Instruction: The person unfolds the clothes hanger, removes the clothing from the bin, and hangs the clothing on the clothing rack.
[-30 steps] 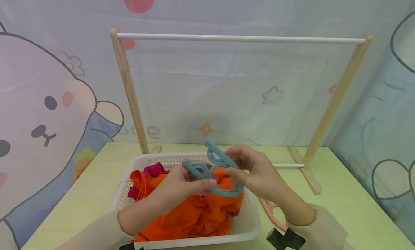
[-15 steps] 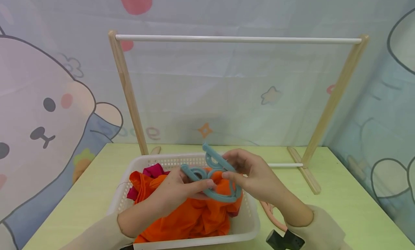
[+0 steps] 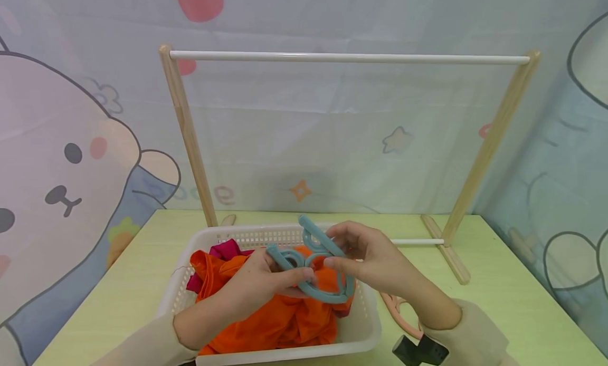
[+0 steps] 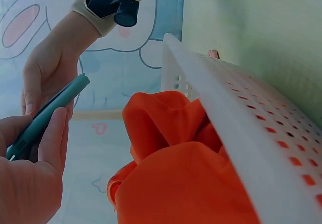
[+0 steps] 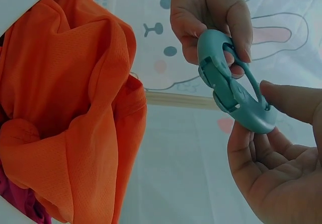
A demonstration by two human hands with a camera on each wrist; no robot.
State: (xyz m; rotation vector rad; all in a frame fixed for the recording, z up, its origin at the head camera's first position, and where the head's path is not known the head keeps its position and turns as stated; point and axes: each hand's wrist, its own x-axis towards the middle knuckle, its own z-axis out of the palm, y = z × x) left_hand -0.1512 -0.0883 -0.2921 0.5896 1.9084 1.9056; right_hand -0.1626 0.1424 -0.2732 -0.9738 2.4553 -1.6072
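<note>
In the head view I hold a teal plastic folding clothes hanger (image 3: 328, 296) with both hands, over the basket. My left hand (image 3: 256, 277) pinches its left side between thumb and fingers. On the opposite side, my right hand (image 3: 372, 258) pinches it, thumb in front and fingers behind. The right wrist view shows the hanger (image 5: 236, 103) nearly edge-on, its hinged middle facing that camera. Below lies a crumpled orange garment (image 3: 271, 324) in the white basket (image 3: 353, 347), with a magenta cloth (image 3: 227, 248) partly under it.
A rack with a white top bar (image 3: 347, 57) and wooden posts (image 3: 190, 139) stands behind the basket. A peach-coloured hanger (image 3: 399, 314) lies on the pale green table (image 3: 518, 313) right of the basket, partly hidden by my right forearm. A printed cloth backdrop (image 3: 304, 144) closes off the back.
The hanger has sunk slightly and tilted a little between my hands. Both hands keep their hold, and the right hand has come down a little. The garments have stayed put.
</note>
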